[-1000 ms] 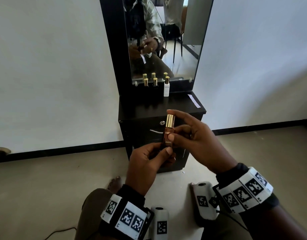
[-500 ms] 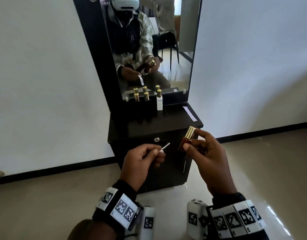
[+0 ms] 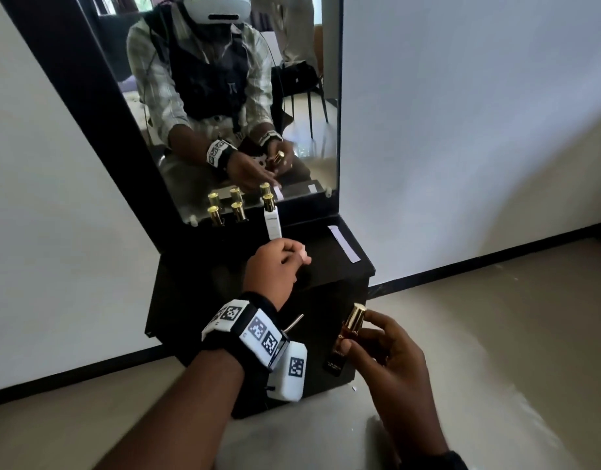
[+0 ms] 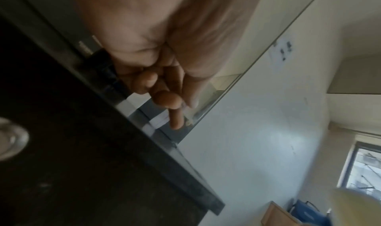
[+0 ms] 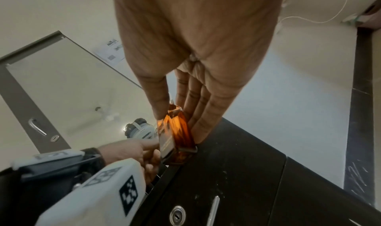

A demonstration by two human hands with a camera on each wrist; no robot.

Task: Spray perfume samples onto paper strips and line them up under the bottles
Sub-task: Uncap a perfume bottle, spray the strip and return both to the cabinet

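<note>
Beside black cabinet [image 3: 329, 283], right hand [image 3: 390, 354] grips amber glass bottle [image 3: 346, 340].

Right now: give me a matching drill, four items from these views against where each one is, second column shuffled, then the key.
Items
1. amber glass perfume bottle with gold cap
2. white rectangular perfume bottle with gold cap
3. white paper strip
4. left hand

Places
A. lying flat near the right edge of the black cabinet top
B. over the cabinet top, fingers curled
C. held in the right hand, in front of the cabinet
D. standing upright at the foot of the mirror

Pairs: 1-C, 2-D, 3-A, 4-B
</note>
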